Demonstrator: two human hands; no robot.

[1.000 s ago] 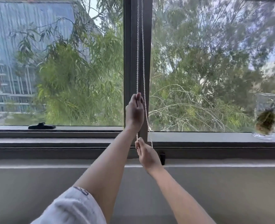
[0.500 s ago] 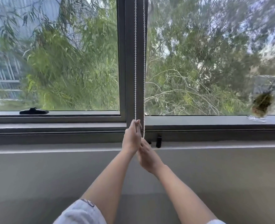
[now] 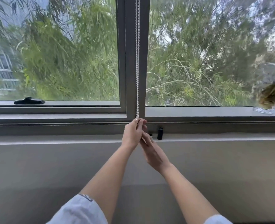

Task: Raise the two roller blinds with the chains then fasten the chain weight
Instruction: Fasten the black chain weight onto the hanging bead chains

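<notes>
Against window mullion point(image 3: 132, 62), vertical chain point(image 3: 137, 62), left hand point(image 3: 132, 135) gripping.

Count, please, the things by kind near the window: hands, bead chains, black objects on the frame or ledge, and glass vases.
Hands: 2, the left hand and the right hand
Bead chains: 1 looped bead chain, both strands close together
Black objects: 2, a black window handle and a black chain clip
Glass vases: 1 glass vase
Total: 6
</notes>
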